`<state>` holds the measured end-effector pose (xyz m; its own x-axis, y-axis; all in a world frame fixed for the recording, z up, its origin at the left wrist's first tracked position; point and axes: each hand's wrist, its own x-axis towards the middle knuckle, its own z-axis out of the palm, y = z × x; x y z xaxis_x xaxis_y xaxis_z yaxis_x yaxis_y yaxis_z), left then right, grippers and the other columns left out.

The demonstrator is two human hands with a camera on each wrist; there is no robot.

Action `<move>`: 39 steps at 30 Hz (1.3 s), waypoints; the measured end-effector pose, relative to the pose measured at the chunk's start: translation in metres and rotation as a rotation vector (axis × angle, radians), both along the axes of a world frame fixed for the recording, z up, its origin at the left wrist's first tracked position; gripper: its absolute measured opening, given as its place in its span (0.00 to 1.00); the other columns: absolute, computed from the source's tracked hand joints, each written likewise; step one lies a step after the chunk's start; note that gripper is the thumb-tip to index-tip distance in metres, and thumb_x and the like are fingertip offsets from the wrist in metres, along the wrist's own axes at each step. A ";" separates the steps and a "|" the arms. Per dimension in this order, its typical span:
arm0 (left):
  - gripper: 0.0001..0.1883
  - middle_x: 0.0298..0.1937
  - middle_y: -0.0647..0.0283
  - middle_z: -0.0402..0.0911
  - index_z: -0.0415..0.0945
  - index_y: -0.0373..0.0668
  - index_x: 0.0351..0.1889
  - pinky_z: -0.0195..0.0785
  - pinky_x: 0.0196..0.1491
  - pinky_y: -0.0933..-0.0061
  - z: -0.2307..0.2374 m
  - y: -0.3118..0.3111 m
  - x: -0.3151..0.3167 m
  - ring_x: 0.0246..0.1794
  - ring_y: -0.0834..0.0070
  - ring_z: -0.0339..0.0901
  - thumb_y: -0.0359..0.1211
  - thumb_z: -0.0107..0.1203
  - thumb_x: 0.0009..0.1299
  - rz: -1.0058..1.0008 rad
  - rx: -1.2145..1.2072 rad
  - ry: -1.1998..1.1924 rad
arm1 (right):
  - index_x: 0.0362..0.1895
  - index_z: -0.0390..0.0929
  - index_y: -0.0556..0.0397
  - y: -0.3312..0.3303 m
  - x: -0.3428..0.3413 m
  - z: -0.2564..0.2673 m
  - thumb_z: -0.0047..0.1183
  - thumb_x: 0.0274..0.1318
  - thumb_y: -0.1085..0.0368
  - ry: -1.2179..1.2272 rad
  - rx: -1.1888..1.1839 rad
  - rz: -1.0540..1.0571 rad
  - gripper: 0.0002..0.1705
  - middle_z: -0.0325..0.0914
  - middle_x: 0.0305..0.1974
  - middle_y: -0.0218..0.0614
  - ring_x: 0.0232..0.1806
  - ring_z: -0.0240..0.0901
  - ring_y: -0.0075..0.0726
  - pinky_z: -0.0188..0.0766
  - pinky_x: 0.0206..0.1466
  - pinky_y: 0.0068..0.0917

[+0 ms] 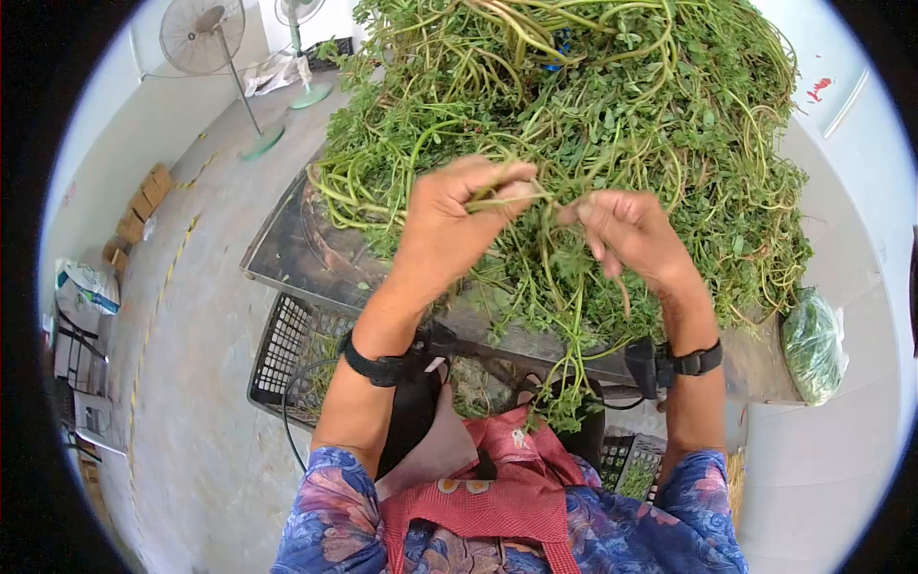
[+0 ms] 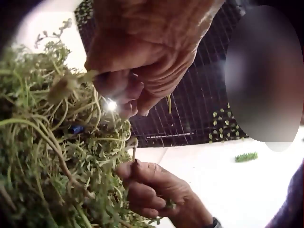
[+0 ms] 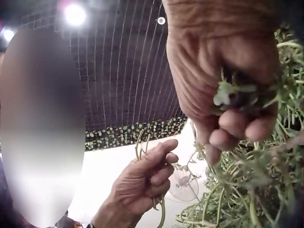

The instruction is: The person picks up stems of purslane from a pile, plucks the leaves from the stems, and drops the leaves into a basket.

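Both hands are raised close together over a big heap of leafy green plants. The left hand grips a few thin stems, whose ends stick out past its fingers in the right wrist view. Opposite it, the right hand pinches a stem between thumb and forefinger. Its other fingers curl around a small leafy sprig in the palm. A long leafy strand hangs below the hands over the table's front edge.
The heap covers most of a dark table. Below the front edge stands a black crate with plant pieces. A plastic bag of greens lies at the right corner. Standing fans and small boxes are at the left.
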<state>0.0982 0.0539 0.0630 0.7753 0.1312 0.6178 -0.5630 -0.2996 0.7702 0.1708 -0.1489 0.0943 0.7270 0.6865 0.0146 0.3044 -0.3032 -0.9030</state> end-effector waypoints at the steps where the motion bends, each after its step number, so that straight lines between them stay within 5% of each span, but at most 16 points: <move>1: 0.13 0.35 0.66 0.78 0.79 0.40 0.44 0.64 0.37 0.81 0.003 0.005 -0.004 0.33 0.80 0.72 0.23 0.55 0.61 0.042 0.068 -0.070 | 0.35 0.80 0.55 0.002 -0.003 0.006 0.48 0.59 0.60 -0.044 -0.151 0.032 0.14 0.67 0.13 0.24 0.11 0.56 0.15 0.56 0.14 0.19; 4: 0.17 0.36 0.62 0.80 0.78 0.43 0.46 0.67 0.39 0.73 0.002 -0.005 -0.005 0.35 0.70 0.75 0.21 0.52 0.59 -0.005 0.305 -0.330 | 0.34 0.81 0.55 0.007 0.010 0.006 0.48 0.57 0.62 -0.162 -0.427 0.315 0.12 0.67 0.13 0.25 0.12 0.55 0.17 0.55 0.16 0.20; 5: 0.19 0.37 0.58 0.80 0.77 0.45 0.48 0.68 0.42 0.66 -0.003 -0.010 -0.004 0.36 0.60 0.76 0.21 0.51 0.58 0.014 0.407 -0.332 | 0.33 0.81 0.56 0.012 0.010 0.009 0.50 0.54 0.64 -0.269 -0.467 0.349 0.10 0.66 0.13 0.25 0.13 0.55 0.20 0.55 0.18 0.21; 8: 0.20 0.37 0.57 0.79 0.76 0.45 0.50 0.68 0.41 0.67 -0.006 -0.013 -0.007 0.36 0.58 0.75 0.23 0.52 0.58 -0.060 0.531 -0.115 | 0.34 0.80 0.57 0.014 0.016 0.001 0.52 0.53 0.65 -0.232 -0.212 0.389 0.09 0.67 0.14 0.25 0.14 0.56 0.21 0.58 0.20 0.21; 9: 0.19 0.34 0.55 0.79 0.75 0.44 0.49 0.68 0.39 0.67 -0.003 -0.012 -0.011 0.34 0.56 0.74 0.24 0.52 0.58 -0.008 0.585 0.046 | 0.34 0.81 0.57 0.013 0.021 0.004 0.53 0.53 0.66 -0.241 -0.295 0.348 0.08 0.69 0.15 0.25 0.15 0.59 0.19 0.60 0.20 0.19; 13: 0.16 0.31 0.55 0.79 0.77 0.42 0.45 0.68 0.37 0.69 -0.017 -0.004 -0.003 0.31 0.60 0.75 0.24 0.54 0.57 0.045 0.657 0.054 | 0.34 0.81 0.57 0.011 0.016 0.013 0.52 0.55 0.64 -0.046 -0.229 0.211 0.10 0.73 0.19 0.28 0.18 0.66 0.17 0.64 0.21 0.16; 15: 0.11 0.26 0.61 0.79 0.78 0.37 0.39 0.67 0.34 0.74 -0.023 -0.001 0.001 0.27 0.73 0.74 0.25 0.55 0.58 -0.073 0.364 0.130 | 0.34 0.81 0.57 0.007 0.014 0.011 0.51 0.56 0.64 -0.015 -0.123 0.180 0.10 0.74 0.20 0.28 0.19 0.67 0.17 0.64 0.22 0.16; 17: 0.09 0.24 0.57 0.77 0.78 0.37 0.36 0.66 0.32 0.72 -0.032 0.003 0.007 0.24 0.71 0.74 0.28 0.55 0.57 -0.071 0.246 0.190 | 0.34 0.81 0.57 0.005 0.013 0.010 0.51 0.56 0.64 0.017 -0.016 0.147 0.10 0.75 0.21 0.29 0.20 0.68 0.17 0.65 0.23 0.16; 18: 0.08 0.22 0.52 0.75 0.78 0.37 0.32 0.65 0.31 0.71 -0.035 0.004 0.008 0.22 0.69 0.73 0.30 0.55 0.57 -0.074 0.127 0.246 | 0.35 0.80 0.57 0.003 0.015 0.011 0.51 0.55 0.65 -0.159 -0.009 0.140 0.09 0.75 0.23 0.30 0.23 0.70 0.19 0.67 0.27 0.18; 20: 0.09 0.21 0.54 0.75 0.78 0.36 0.33 0.65 0.30 0.71 -0.034 0.004 0.008 0.22 0.72 0.72 0.31 0.55 0.57 -0.066 0.114 0.258 | 0.36 0.80 0.58 -0.002 0.017 0.013 0.53 0.53 0.68 -0.510 0.005 0.119 0.08 0.77 0.25 0.30 0.29 0.73 0.23 0.70 0.36 0.22; 23: 0.10 0.19 0.56 0.74 0.78 0.35 0.33 0.65 0.29 0.72 -0.033 0.003 0.008 0.21 0.78 0.70 0.32 0.56 0.58 -0.052 0.088 0.282 | 0.37 0.80 0.56 -0.006 0.011 0.018 0.57 0.49 0.69 -0.587 -0.035 0.107 0.09 0.78 0.31 0.34 0.35 0.74 0.29 0.68 0.42 0.25; 25: 0.09 0.24 0.70 0.76 0.79 0.33 0.36 0.63 0.28 0.84 -0.035 0.004 0.008 0.23 0.88 0.68 0.29 0.55 0.62 -0.088 0.091 0.317 | 0.38 0.80 0.55 -0.007 0.007 0.017 0.58 0.47 0.70 -0.651 -0.075 0.112 0.10 0.78 0.33 0.35 0.37 0.74 0.31 0.68 0.43 0.25; 27: 0.09 0.26 0.70 0.77 0.79 0.33 0.36 0.63 0.28 0.84 -0.033 0.003 0.007 0.23 0.87 0.68 0.29 0.55 0.63 -0.154 0.005 0.331 | 0.36 0.79 0.51 -0.003 0.002 0.013 0.59 0.43 0.67 -0.845 -0.158 0.061 0.11 0.77 0.35 0.37 0.38 0.73 0.44 0.68 0.45 0.34; 33: 0.08 0.29 0.69 0.78 0.78 0.34 0.36 0.62 0.28 0.84 -0.029 0.001 0.003 0.24 0.87 0.68 0.30 0.55 0.63 -0.251 -0.186 0.395 | 0.34 0.80 0.45 0.002 -0.015 0.010 0.61 0.40 0.63 -1.342 -0.170 -0.137 0.11 0.72 0.47 0.33 0.53 0.63 0.46 0.56 0.57 0.42; 39: 0.08 0.29 0.69 0.78 0.78 0.34 0.36 0.61 0.28 0.85 -0.030 -0.004 0.003 0.23 0.87 0.67 0.30 0.55 0.64 -0.293 -0.186 0.350 | 0.30 0.81 0.47 0.012 -0.016 -0.004 0.61 0.40 0.63 -1.323 -0.120 -0.174 0.09 0.72 0.47 0.31 0.54 0.62 0.44 0.54 0.58 0.42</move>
<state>0.1010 0.0504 0.0329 0.9531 -0.0404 0.3000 -0.3005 -0.0065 0.9538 0.1551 -0.1364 0.0900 0.2909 0.6336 0.7169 0.8724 -0.4833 0.0731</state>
